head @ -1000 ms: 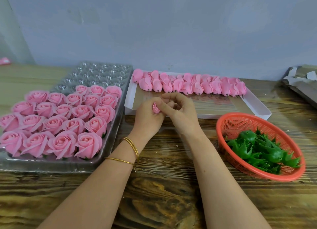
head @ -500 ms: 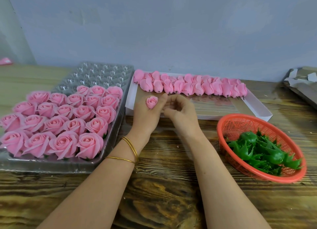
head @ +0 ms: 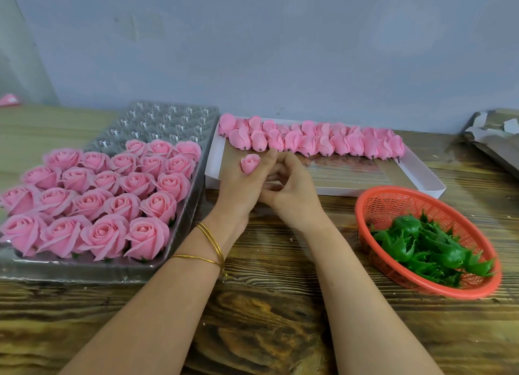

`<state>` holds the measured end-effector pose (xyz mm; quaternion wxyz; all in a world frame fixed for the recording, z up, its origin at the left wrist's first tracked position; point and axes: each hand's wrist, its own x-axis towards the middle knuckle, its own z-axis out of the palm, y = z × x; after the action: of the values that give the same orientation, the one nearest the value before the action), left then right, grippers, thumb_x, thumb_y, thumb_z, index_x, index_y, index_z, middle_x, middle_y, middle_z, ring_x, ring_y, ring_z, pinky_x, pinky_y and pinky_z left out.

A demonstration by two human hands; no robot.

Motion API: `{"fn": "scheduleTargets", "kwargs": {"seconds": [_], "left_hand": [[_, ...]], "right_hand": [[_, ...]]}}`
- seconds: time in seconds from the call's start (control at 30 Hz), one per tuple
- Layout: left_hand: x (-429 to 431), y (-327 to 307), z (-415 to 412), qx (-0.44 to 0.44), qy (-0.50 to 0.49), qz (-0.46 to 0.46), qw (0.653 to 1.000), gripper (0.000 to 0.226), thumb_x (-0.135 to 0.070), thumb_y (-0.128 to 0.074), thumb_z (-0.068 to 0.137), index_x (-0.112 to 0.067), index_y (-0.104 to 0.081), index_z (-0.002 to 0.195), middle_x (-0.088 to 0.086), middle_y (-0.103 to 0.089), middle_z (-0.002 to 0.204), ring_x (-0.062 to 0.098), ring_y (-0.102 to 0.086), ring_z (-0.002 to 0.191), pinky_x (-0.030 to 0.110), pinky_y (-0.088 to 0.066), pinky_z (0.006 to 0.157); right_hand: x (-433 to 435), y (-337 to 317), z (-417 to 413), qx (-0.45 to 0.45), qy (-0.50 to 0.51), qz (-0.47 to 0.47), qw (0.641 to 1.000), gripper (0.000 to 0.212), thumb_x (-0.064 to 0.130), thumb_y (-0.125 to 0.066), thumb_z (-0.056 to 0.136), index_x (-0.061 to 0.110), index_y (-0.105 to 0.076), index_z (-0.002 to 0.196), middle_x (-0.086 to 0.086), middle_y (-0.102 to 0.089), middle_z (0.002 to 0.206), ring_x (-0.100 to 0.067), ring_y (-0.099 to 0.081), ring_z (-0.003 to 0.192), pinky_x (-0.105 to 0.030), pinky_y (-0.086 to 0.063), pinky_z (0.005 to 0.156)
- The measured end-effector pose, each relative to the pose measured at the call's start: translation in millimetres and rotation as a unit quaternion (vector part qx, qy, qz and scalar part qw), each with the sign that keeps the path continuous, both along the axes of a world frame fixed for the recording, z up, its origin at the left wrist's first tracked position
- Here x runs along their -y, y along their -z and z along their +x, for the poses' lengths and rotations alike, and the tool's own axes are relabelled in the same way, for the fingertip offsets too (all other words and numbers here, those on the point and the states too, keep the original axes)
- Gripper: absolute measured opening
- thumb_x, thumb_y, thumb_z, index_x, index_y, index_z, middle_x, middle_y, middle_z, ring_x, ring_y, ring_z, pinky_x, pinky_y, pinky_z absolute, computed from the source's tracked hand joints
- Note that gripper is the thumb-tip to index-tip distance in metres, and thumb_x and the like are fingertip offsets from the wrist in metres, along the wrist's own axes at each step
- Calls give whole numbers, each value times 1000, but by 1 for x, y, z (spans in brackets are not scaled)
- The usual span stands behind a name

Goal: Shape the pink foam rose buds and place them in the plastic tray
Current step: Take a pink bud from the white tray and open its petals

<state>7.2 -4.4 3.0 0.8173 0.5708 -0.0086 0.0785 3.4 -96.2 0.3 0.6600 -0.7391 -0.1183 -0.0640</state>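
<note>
Rose bud stands upright in the left hand, gripped between its curled fingers, over the near-left corner of the white box, right of the plastic tray. Touching it, the right hand has its fingers curled; perhaps they pinch something, I cannot tell.

Forearms converge; hands meet. Left hand pinches rose bud; right hand fingers curled, touching left hand.
</note>
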Motion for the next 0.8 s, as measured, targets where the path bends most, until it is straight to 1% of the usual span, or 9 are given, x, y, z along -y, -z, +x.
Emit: {"fn": "scheduleTargets", "kwargs": {"seconds": [0.1,0.2,0.33,0.43,0.5,0.6,0.67,0.73,0.8], "left_hand": [[-3,-2,-2,6,22,16,1000,11,-22,-68,88,-15,-72,81,1,-72,70,11,-68,67,22,-52,57],[-6,-4,-3,21,39,31,999,10,-15,-67,89,-15,-71,80,-4,-70,65,5,-65,61,18,-51,54],[-7,-4,-4,26,41,55,997,11,-13,-66,89,-13,-68,78,-6,-67,62,3,-63,59,16,-50,53],[-6,-3,-2,13,29,46,998,11,-16,-66,90,-9,-67,83,-2,-66,64,5,-63,57,17,-50,52],[-4,-2,-1,-6,21,40,999,15,-23,-66,90,-11,-69,81,2,-68,67,9,-65,59,20,-51,54],[-4,0,0,-11,9,49,999,34,-33,-64,91,-22,-69,60,3,-69,67,12,-68,64,22,-54,58],[-3,0,-1,-4,15,48,999,35,-36,-62,92,-23,-73,62,5,-71,72,15,-70,70,23,-55,61],[-3,-2,-2,11,26,44,999,34,-34,-60,94,-26,-74,63,2,-73,74,13,-71,74,21,-54,62],[-3,-2,-3,29,32,56,997,36,-30,-60,94,-28,-73,61,-3,-73,72,9,-71,74,19,-53,62]], "right_hand": [[3,-2,-2,-13,-26,6,1000,46,-13,-69,77,1,-50,115,-27,-66,102,-32,-65,87,-48,-53,85],[4,-4,-4,-22,-55,7,998,45,-18,-62,81,-3,-48,122,-20,-68,110,-22,-65,98,-42,-52,92],[5,-4,-6,-24,-69,10,997,46,-20,-57,83,-3,-48,125,-20,-65,118,-28,-62,113,-43,-49,99],[5,-5,-6,-26,-64,8,998,49,-20,-59,80,-1,-49,125,-21,-67,114,-33,-65,105,-48,-51,93],[4,-5,-6,-24,-53,3,998,54,-16,-65,76,5,-50,124,-21,-68,109,-35,-67,97,-53,-53,88],[3,-3,-5,-15,-38,-5,999,57,-1,-75,71,13,-53,122,-6,-67,99,-19,-67,86,-45,-59,80],[1,-3,-5,-7,-27,-10,1000,58,5,-77,68,13,-54,121,0,-65,96,-11,-64,84,-34,-56,77],[1,-2,-3,3,-16,-18,1000,57,5,-77,69,12,-53,121,-3,-65,96,-11,-65,85,-29,-53,77],[2,-1,-1,10,-12,-17,1000,54,-2,-75,73,10,-52,120,-10,-67,101,-18,-67,90,-34,-56,80]]}}
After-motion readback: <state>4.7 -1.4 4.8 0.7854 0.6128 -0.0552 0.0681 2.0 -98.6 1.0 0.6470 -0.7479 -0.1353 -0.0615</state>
